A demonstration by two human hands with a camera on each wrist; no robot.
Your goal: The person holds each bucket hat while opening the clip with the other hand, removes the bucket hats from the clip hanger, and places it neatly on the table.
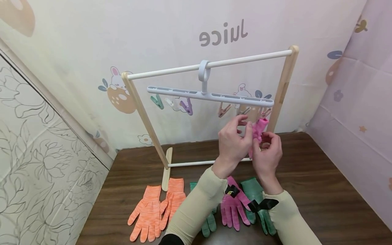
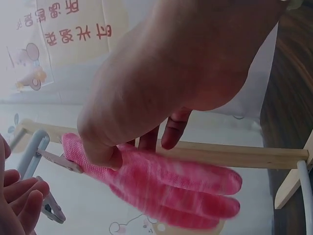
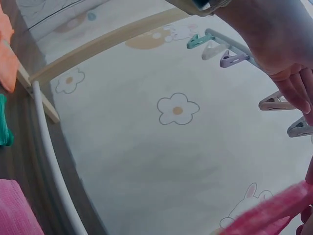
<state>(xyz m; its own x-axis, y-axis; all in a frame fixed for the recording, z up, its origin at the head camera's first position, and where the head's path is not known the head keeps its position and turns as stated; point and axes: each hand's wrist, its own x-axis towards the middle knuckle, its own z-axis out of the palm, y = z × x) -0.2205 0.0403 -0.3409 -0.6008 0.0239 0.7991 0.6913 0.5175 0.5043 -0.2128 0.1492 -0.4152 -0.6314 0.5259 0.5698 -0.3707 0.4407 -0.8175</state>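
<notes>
My right hand (image 1: 267, 153) pinches a pink knit glove (image 1: 259, 129) near its cuff, at the right end of a pale blue clip hanger (image 1: 183, 92). In the left wrist view the glove's fingers (image 2: 190, 191) dangle below the pinch. A pinkish clip (image 2: 61, 160) lies against the cuff there; whether it grips the fabric I cannot tell. Beside it, my left hand (image 1: 234, 139) has loosely bent fingers and seems to hold nothing. The left wrist view shows its fingers (image 2: 22, 205) apart from the glove, near a grey clip (image 2: 51, 205).
The hanger hooks over the white top bar (image 1: 245, 60) of a wooden stand. Several other clips, such as a purple clip (image 1: 187, 107), hang from it. On the brown table (image 1: 321, 190) lie orange gloves (image 1: 147, 211), green gloves (image 1: 254, 194) and another pink glove (image 1: 232, 207), partly behind my forearms.
</notes>
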